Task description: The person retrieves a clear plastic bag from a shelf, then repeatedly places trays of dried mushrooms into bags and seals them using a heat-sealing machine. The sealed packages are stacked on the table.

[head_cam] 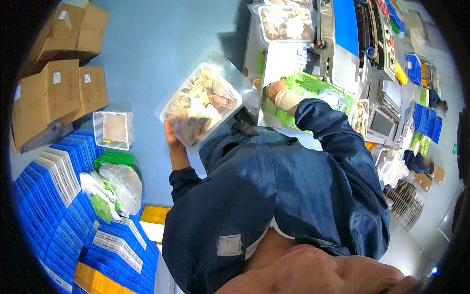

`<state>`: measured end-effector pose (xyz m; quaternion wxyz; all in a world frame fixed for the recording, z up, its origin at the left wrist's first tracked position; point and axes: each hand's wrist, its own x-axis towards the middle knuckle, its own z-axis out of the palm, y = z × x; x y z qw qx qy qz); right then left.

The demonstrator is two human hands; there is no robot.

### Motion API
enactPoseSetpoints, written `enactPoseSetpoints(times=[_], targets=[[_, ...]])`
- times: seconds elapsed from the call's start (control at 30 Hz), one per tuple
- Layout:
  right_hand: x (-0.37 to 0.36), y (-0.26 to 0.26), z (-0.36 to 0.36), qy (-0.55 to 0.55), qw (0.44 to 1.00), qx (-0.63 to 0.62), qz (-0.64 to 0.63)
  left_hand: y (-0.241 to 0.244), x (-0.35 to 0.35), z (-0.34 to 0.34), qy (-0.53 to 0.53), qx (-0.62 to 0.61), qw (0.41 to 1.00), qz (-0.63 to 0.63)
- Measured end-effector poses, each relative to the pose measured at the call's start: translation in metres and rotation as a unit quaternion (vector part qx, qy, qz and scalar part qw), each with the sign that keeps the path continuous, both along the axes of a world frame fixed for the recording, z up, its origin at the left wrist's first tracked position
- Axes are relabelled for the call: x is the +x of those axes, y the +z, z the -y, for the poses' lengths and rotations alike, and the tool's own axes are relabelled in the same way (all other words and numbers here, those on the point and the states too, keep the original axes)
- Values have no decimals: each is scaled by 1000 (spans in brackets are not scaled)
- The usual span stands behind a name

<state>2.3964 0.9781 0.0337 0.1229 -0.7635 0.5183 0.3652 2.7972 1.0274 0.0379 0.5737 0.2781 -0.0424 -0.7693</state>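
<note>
My left hand (175,137) grips the lower left side of a clear plastic bag holding a white tray of mixed dried mushrooms and other sliced food (203,101). The bag is held tilted in front of my body, with its loose clear end pointing to the right. My right hand (276,90) is at the edge of the white work table (273,55), beside a light green plastic basket (304,82). Its fingers are curled and partly hidden, so any hold cannot be made out. Clear plastic packaging (332,101) lies inside the basket.
Another bagged food tray (286,22) sits farther along the table, near a machine with a blue belt (345,27). Cardboard boxes (62,88), a white crate (113,130) and stacked blue crates (47,198) stand at left. Two people (418,161) are at far right.
</note>
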Motion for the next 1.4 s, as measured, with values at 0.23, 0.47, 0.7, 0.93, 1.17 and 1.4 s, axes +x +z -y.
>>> enactPoseSetpoints(times=[0.23, 0.47, 0.7, 0.93, 1.17, 1.4], targets=[[0, -2, 3, -11, 999, -37, -33, 5, 2, -7, -12, 5, 1000, 13], [-5, 5, 4, -109, 990, -65, 60, 13, -3, 7, -31, 36, 997, 68], [-4, 165, 41, -380, 716, -186, 556, 23, -23, 32, -66, -9, 995, 78], [43, 232, 17, -259, 814, -192, 482, 13, -36, 58, -85, 18, 995, -49], [39, 230, -4, -202, 812, -247, 489, 33, -57, 82, -185, -5, 979, -88], [53, 255, -26, -335, 692, -193, 609, 49, -62, 106, -214, -45, 974, -58]])
